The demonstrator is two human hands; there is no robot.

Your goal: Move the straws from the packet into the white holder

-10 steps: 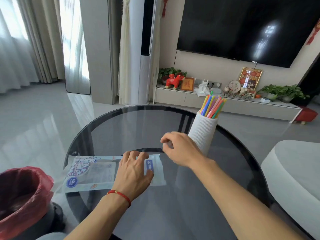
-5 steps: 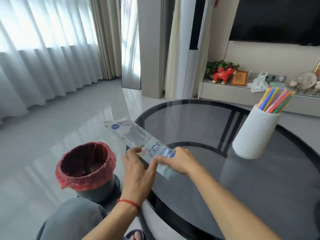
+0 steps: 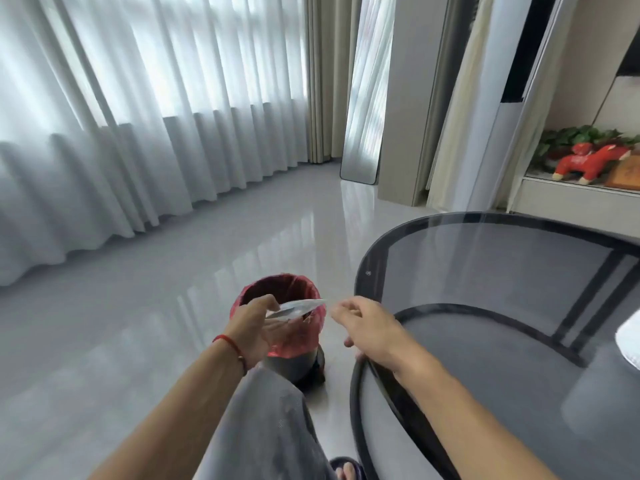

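The left hand (image 3: pixel 258 327), a thin red cord bracelet (image 3: pixel 231 345) on its wrist, holds the flat, clear plastic straw packet (image 3: pixel 297 308) over the open mouth of the round bin lined with a red plastic bag (image 3: pixel 282 318). Its thumb lies on top of the packet's near end and the fingers curl beneath — a pinch, though blur hides the exact contact. The packet runs out rightward from those fingers, its far tip pointing at the right hand (image 3: pixel 369 329). That hand hangs just beyond the tip, fingers loosely curled, holding nothing; whether the fingertips touch the packet I cannot tell. Behind the right wrist lies the round dark glass table (image 3: pixel 485 271), and at the picture's right edge — well away from both hands — shows a sliver of the ribbed white holder (image 3: pixel 630 341).
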